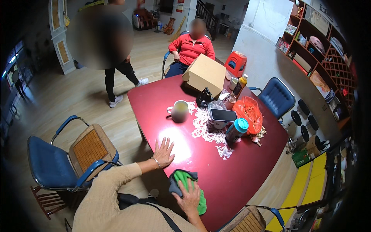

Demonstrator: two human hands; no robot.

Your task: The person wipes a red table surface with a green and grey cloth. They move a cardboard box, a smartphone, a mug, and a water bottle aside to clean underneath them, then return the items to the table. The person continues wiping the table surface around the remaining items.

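My left hand (pixel 164 153) lies flat on the red tabletop (pixel 247 170) near its left edge, fingers spread, a bracelet on the wrist. Close to the near edge, my right hand (pixel 189 196) presses down on a green and grey cloth (pixel 181 178). The cloth is bunched under its fingers and sticks out on both sides of the hand. Beyond my left hand stands a light-coloured mug (pixel 180 110), partly blurred. White lacy patterns (pixel 205 125) show on the table's middle.
Mid-table are a teal-lidded bottle (pixel 236 130), a phone (pixel 223 115), a red plastic bag (pixel 247 114) and a cardboard box (pixel 206 73). A person in red (pixel 192 48) sits at the far side; another stands at the left. Blue chairs (pixel 54 162) surround the table.
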